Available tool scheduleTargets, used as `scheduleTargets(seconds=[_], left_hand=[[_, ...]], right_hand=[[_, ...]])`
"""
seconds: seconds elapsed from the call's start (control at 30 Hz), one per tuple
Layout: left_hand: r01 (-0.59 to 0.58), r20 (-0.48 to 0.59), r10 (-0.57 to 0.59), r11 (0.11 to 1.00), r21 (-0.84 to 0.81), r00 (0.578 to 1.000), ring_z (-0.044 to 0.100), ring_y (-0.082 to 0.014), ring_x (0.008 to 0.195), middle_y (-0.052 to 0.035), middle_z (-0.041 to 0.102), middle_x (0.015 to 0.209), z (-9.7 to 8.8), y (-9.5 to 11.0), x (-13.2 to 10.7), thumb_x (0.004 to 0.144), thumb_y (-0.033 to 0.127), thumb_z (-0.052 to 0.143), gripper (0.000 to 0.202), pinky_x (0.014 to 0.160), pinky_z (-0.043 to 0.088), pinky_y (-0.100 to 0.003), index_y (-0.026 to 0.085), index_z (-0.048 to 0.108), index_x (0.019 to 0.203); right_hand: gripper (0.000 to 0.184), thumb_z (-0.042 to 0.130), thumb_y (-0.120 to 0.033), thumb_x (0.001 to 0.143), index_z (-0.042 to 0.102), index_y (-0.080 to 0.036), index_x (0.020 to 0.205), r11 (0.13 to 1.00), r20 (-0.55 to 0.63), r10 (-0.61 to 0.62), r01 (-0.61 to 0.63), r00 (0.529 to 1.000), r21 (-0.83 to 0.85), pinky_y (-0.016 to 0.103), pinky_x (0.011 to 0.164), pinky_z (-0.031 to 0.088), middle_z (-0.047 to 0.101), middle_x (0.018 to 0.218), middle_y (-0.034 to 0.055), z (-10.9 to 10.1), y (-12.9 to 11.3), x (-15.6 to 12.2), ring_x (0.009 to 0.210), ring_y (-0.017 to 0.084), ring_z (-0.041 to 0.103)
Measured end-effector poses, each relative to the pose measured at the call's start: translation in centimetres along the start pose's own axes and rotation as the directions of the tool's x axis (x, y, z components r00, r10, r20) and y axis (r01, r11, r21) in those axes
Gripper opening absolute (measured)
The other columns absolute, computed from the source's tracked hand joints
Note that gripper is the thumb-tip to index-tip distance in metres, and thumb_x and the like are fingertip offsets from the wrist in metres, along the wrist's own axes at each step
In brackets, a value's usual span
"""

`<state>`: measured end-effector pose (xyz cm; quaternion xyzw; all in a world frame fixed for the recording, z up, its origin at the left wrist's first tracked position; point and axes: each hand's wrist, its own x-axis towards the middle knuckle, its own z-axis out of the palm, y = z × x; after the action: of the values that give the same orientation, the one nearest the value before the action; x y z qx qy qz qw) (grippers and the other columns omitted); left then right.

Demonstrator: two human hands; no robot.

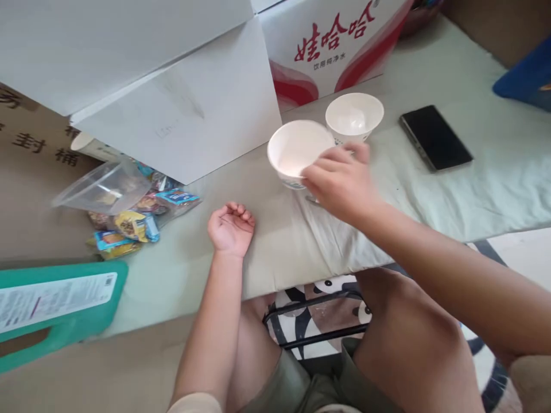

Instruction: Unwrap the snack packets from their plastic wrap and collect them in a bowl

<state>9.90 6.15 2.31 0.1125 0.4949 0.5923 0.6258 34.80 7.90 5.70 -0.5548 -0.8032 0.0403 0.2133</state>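
Observation:
My right hand [340, 180] reaches across the cloth and grips the near rim of a white bowl [295, 148], which tilts toward me. A second white bowl [354, 116] stands upright just behind it to the right. My left hand [231, 228] rests palm up on the pale cloth [430, 195] with its fingers curled in, and nothing shows inside them. Something small and dark lies under my right hand, too hidden to name.
A black phone [434, 137] lies to the right of the bowls. Behind stand a white box [185, 109] and a red and white carton [336, 46]. At left are a clear plastic tub [101, 186], snack packets [133, 223] and a green stool [60, 307].

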Motion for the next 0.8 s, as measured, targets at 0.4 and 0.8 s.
scheduleTargets(seconds=[0.4,0.8], left_hand=[[-0.131,-0.074,0.114,0.946,-0.297,0.991,0.037,-0.0067,0.047,0.0046,0.033,0.060,-4.9,4.6,0.3,0.080,0.022,0.047,0.017,0.051,0.030,-0.021,0.020,0.038,0.066],[-0.279,-0.388,0.076,0.820,-0.499,0.918,0.020,-0.0068,0.043,0.0066,0.017,0.058,-12.8,11.7,-1.0,0.083,0.019,0.039,0.022,0.049,0.018,-0.025,0.021,0.021,0.071]], right_hand=[[0.031,0.051,-0.025,0.095,0.066,-0.025,0.123,0.949,-0.011,-0.291,0.290,0.957,0.122,0.056,0.102,0.044,0.070,0.123,0.0138,4.7,-12.5,4.6,0.116,0.036,0.062],[0.083,0.077,-0.031,0.079,0.043,-0.025,0.155,0.965,0.290,-0.257,0.263,0.922,0.018,0.065,0.096,0.051,0.042,0.163,0.0218,17.8,-29.4,13.1,0.130,0.047,0.055]])
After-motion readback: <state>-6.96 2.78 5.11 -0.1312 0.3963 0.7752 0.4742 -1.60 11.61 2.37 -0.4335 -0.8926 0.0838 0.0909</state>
